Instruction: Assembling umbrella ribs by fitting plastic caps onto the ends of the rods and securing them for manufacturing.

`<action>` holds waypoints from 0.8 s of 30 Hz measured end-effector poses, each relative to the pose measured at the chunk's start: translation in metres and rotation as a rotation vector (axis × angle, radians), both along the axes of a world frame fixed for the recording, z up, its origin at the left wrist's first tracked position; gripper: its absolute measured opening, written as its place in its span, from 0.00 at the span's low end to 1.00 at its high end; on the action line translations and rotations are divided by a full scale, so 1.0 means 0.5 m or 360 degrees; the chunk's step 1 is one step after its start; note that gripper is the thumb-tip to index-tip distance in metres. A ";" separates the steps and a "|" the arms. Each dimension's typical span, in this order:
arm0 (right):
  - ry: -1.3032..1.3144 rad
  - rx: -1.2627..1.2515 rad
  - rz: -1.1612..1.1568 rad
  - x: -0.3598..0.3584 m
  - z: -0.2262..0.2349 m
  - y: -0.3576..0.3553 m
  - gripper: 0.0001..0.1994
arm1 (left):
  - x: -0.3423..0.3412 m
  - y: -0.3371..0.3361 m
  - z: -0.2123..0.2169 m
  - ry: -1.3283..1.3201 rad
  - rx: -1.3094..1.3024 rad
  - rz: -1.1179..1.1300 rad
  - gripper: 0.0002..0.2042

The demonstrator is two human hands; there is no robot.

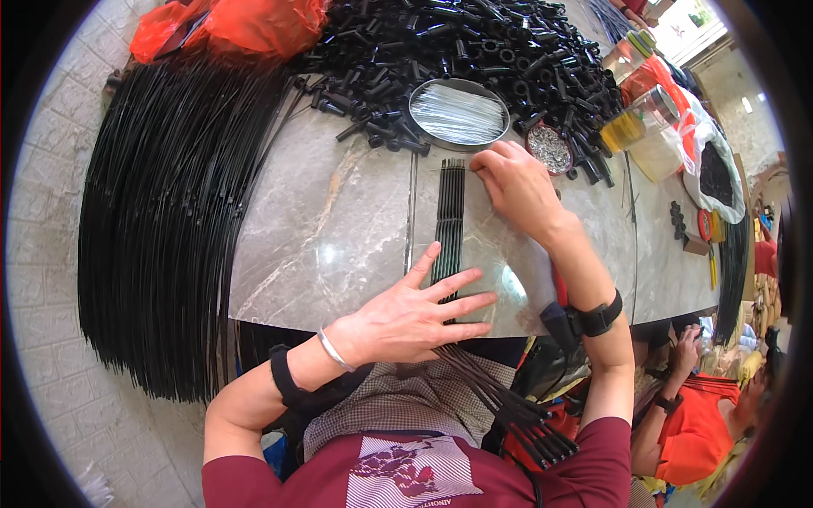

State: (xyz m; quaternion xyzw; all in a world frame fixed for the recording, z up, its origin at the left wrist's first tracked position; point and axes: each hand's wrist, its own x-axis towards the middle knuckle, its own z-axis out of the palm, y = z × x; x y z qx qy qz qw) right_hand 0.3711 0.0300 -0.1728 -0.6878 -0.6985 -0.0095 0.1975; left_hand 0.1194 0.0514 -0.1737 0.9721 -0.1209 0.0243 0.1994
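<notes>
1. I have the left hand (405,318) spread, fingers wide, across a row of thin black rods (451,193) on the table (318,212).
2. I see the right hand (517,190) beside their far ends, fingertips bunched; I can't tell whether it grips anything.
3. Just beyond it, I see a round tin (458,146) of silvery wires (457,113).
4. Well left of both hands lies a thick bundle of black strands (161,229).

Passage: grey tabletop (326,220) between left rod bundle (161,229) and flat rods (450,199) | blocked ahead: wire tin (457,146), black tube heap (474,42)
</notes>
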 end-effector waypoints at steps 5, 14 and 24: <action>0.0006 0.0006 -0.0025 -0.005 -0.001 0.005 0.05 | 0.003 -0.003 -0.002 -0.0014 -0.0022 0.0006 0.39; 0.0497 0.0154 -0.0201 0.029 0.009 -0.054 0.11 | 0.002 -0.007 -0.008 -0.0047 -0.0017 0.0041 0.35; -0.0200 0.0095 -0.0094 -0.010 0.012 -0.084 0.12 | 0.010 -0.006 0.008 -0.0074 0.0072 -0.0053 0.33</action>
